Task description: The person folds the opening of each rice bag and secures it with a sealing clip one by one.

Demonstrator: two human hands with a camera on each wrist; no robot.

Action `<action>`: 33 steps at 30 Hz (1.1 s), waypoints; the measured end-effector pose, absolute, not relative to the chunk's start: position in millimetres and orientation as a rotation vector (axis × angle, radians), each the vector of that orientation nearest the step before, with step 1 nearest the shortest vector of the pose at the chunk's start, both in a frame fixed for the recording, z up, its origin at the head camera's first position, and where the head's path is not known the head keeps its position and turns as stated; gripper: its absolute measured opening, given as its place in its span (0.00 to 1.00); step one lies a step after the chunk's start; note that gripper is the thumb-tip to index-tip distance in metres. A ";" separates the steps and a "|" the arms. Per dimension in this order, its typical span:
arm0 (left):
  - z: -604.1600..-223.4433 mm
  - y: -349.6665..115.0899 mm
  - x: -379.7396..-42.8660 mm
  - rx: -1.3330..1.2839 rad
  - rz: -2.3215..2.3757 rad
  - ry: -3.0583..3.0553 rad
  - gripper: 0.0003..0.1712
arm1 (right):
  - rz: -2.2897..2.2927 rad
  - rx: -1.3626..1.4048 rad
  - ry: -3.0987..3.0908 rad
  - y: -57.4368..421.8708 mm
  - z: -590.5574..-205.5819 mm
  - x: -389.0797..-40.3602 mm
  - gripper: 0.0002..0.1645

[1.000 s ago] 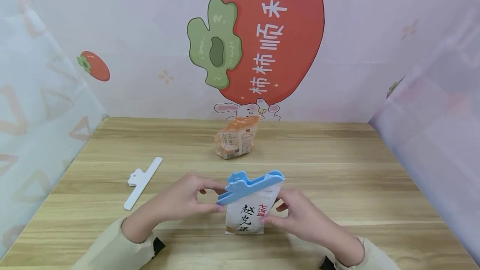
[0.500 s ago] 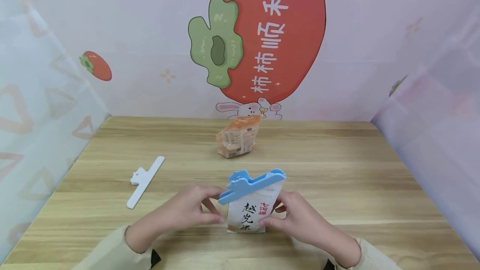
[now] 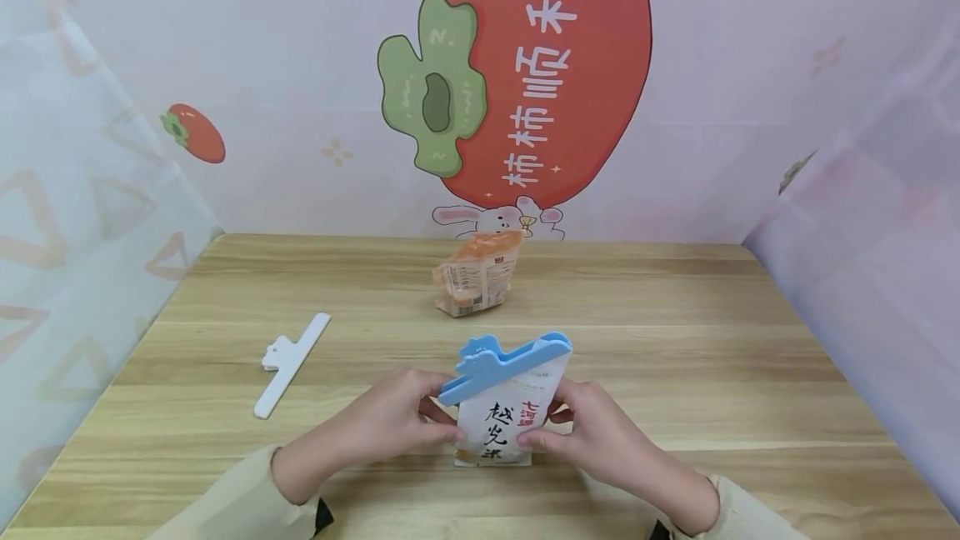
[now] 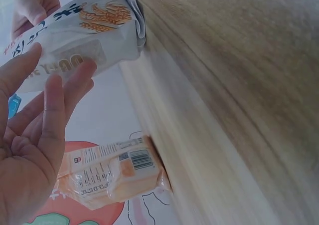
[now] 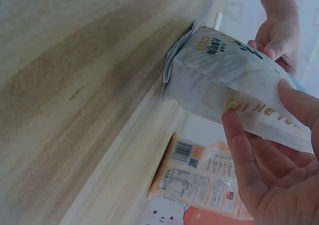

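Observation:
A white rice bag [image 3: 492,432] with black and red lettering stands upright near the table's front. Across its top sits a blue bag clip [image 3: 504,367], slanting up to the right. My left hand [image 3: 390,415] holds the bag's left side below the clip's low end, thumb at the front and fingers round the side. From the right, my right hand [image 3: 592,427] grips the opposite side, its thumb on the front face. In the left wrist view the fingers [image 4: 53,93] lie along the bag's printed side; the right wrist view shows fingertips [image 5: 232,120] against the other side.
A white bag clip [image 3: 288,369] lies on the wooden table [image 3: 675,340] at the left. Behind the rice bag stands an orange, clear-wrapped package [image 3: 478,275] with a barcode. A printed backdrop [image 3: 300,65] rises along the table's back and sides.
My left hand eased its thumb off the clip's low end, then moved right and closed on the bag's side. The right hand kept its hold; the clip's left end sits slightly higher.

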State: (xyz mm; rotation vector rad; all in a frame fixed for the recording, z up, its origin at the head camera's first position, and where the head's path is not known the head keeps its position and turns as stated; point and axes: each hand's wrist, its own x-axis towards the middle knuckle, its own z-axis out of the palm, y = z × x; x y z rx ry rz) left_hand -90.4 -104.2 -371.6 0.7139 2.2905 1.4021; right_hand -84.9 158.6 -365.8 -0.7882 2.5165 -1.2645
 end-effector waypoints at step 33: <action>-375.1 -65.6 -137.3 0.802 1.312 2.395 0.20 | -1.226 -0.739 2.651 191.6 -364.1 -116.0 0.21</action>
